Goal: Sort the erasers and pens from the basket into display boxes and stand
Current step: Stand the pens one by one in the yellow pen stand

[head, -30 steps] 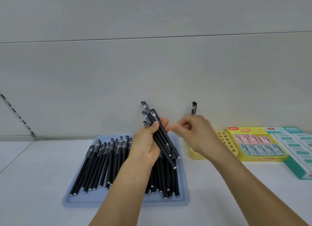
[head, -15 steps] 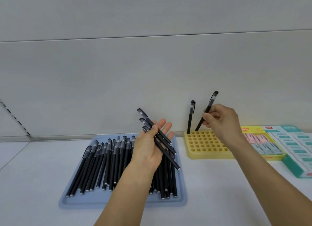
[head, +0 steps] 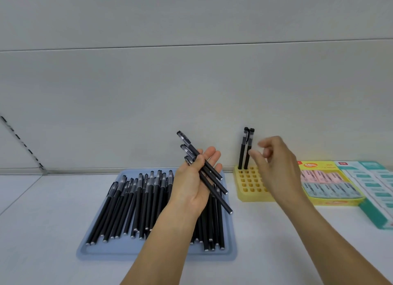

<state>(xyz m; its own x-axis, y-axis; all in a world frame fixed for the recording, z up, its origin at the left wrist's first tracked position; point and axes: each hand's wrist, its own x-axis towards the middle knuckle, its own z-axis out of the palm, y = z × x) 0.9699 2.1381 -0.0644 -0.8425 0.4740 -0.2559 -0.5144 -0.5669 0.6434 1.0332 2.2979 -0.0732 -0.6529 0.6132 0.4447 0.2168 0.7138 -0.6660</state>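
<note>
Counting from the biggest group, you have about twenty or more black pens on the blue tray (head: 102, 252); I cannot tell the exact number. Three pens (head: 209, 174) lie across your left hand (head: 194, 184), the thumb pressing them on nearly straight fingers. Two standing pens (head: 244, 150) are in the yellow stand (head: 248, 191). Your right hand (head: 276, 167) is loose and holds nothing. The pens look light, stiff and smooth, so I would pinch one at mid-barrel.
</note>
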